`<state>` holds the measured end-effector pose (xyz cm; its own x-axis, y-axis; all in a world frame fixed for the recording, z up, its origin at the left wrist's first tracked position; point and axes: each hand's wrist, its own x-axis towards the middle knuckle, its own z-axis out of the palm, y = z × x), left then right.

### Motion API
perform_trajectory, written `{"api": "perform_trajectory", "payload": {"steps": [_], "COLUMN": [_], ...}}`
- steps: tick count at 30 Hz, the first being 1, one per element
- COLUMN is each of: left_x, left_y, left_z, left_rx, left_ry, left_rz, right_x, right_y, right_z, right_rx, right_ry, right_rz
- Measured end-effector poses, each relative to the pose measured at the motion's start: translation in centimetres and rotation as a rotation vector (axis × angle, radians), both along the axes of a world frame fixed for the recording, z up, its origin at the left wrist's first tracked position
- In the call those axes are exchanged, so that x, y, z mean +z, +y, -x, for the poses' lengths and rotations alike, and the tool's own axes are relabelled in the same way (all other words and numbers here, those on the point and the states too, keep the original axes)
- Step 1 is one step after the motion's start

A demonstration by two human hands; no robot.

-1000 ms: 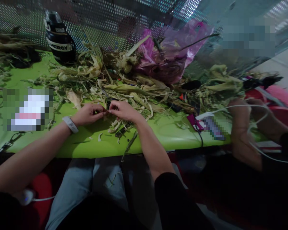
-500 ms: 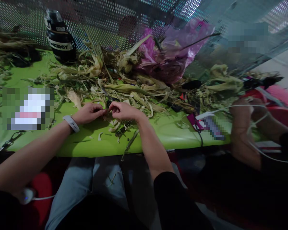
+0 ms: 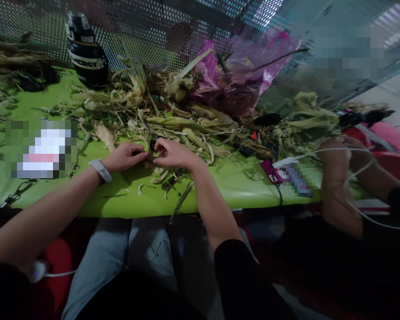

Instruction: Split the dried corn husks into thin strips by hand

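Observation:
My left hand (image 3: 128, 156) is closed in a pinch over the green table, its thumb and fingertips pointing right. Facing it, my right hand (image 3: 171, 153) is also pinched, its fingertips almost touching the left ones. What sits between the fingers is too small to make out; it looks like a bit of greenish plant matter. Dry corn husks (image 3: 173, 122) and leaf scraps are heaped just beyond both hands. Beneath my right hand lies a small pile of plant bits (image 3: 168, 178). A dark object (image 3: 152, 143) shows partly behind my right fingers.
A black bottle (image 3: 88, 58) stands at the back left, and a pink plastic bag (image 3: 236, 84) at the back. A blurred-out phone (image 3: 45, 151) lies left on the green table (image 3: 120, 206). Another person's arm (image 3: 336, 186) rests at the right, near a white cable (image 3: 320, 151).
My right fingers have shifted slightly and opened a little around the small bit between the hands. My left hand has barely moved. The whole view has drifted slightly.

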<state>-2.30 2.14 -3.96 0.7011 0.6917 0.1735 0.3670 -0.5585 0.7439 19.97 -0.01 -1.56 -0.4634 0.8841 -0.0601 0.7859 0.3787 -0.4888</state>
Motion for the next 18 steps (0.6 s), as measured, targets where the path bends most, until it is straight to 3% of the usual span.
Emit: {"api": "perform_trajectory", "payload": {"steps": [6, 11, 18], "left_x": [0.0, 0.2, -0.1], "left_y": [0.1, 0.0, 0.0], "left_z": [0.1, 0.0, 0.0], "left_rx": [-0.008, -0.015, 0.003], "left_ry": [0.012, 0.006, -0.052], "left_rz": [0.033, 0.025, 0.142], "right_x": [-0.3, -0.6, -0.4], "right_y": [-0.1, 0.1, 0.6], "right_z": [0.4, 0.4, -0.5], "right_rx": [0.064, 0.152, -0.026], "right_ry": [-0.18, -0.12, -0.014], "right_rz": [-0.058, -0.036, -0.122]}}
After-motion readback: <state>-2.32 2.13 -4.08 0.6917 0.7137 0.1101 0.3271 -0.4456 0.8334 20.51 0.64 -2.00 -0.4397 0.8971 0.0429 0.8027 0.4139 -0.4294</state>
